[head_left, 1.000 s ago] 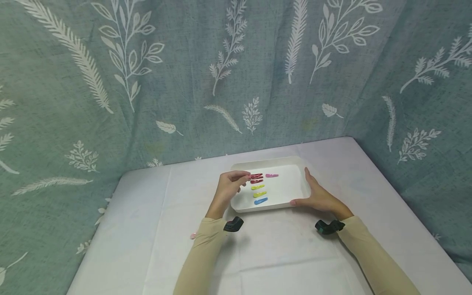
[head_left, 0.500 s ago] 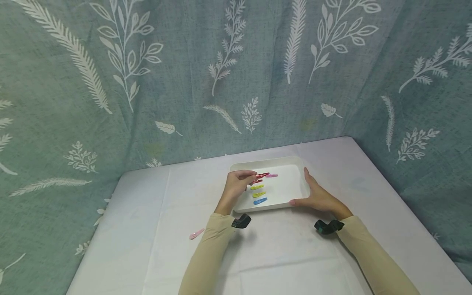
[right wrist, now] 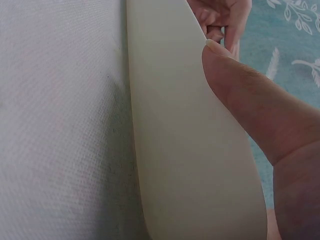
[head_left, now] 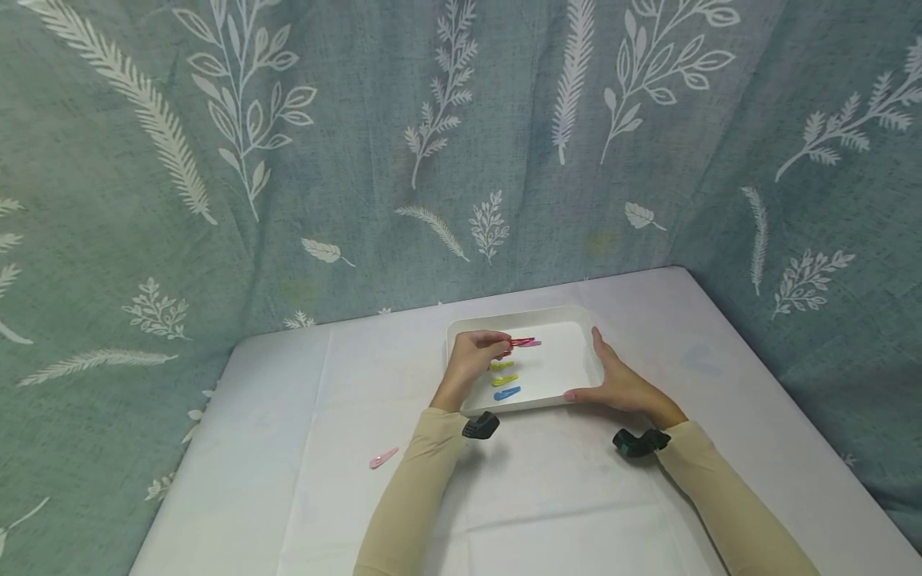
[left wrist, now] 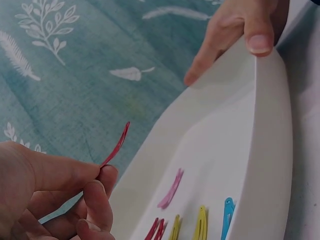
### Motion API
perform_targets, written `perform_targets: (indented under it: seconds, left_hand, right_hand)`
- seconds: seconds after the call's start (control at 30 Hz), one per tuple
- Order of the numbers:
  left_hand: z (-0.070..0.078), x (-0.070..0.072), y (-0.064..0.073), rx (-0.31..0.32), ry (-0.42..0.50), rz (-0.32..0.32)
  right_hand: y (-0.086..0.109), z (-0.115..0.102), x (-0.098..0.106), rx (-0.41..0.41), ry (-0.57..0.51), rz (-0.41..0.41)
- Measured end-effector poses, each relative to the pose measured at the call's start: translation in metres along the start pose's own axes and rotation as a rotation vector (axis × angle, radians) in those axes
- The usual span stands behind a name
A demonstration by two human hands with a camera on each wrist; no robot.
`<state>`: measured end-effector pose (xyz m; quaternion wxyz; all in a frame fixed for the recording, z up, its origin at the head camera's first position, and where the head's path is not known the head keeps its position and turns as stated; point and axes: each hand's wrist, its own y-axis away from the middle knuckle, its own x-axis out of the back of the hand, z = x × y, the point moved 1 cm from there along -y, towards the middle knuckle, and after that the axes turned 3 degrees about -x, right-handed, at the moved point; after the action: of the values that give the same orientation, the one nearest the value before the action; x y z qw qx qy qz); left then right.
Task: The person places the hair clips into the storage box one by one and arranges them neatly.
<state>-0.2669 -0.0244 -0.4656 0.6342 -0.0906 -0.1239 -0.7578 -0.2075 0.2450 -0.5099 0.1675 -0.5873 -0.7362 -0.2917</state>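
In left grip [head_left: 475,360], 1 red clip [left wrist: 119,145].

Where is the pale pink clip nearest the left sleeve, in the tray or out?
Out: the head view shows the pale pink clip on the tablecloth, apart from the tray.

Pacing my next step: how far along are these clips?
Looks done: blue clip, two yellow clips, pink clip and at least one red clip lie in the white tray.
In hand: another red clip, pinched by the left hand; the right hand holds the tray.
Probably left: placing it, then perhaps the pale pink clip on the table.
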Motion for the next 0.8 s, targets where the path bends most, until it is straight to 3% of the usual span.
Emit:
perform_targets:
  seconds: [0.8]
  left_hand:
    - [-0.005,-0.013,-0.011,0.048,-0.082,0.009]
  right_hand:
    - [0.003,-0.005,0.000,-0.002,0.001,0.001]
